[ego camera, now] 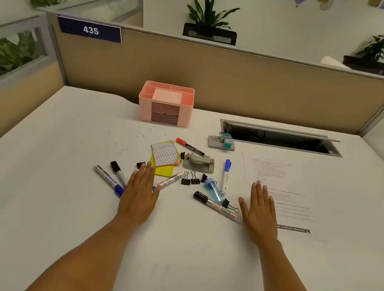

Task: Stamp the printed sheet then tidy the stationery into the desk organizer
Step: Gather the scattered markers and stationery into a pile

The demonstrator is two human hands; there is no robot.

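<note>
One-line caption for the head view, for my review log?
Both hands, left and right, rest flat and empty on the desk among scattered markers; the printed sheet and pink organizer wait untouched.

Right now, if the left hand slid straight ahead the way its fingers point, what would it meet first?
Most likely the yellow sticky notes: the left hand lies flat, fingertips almost at their near edge; a black binder clip sits just left of that line.

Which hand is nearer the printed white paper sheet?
Right. The right hand lies flat, fingers overlapping the printed white paper sheet's left edge. The left hand rests far to the sheet's left, beyond the scattered markers.
</note>
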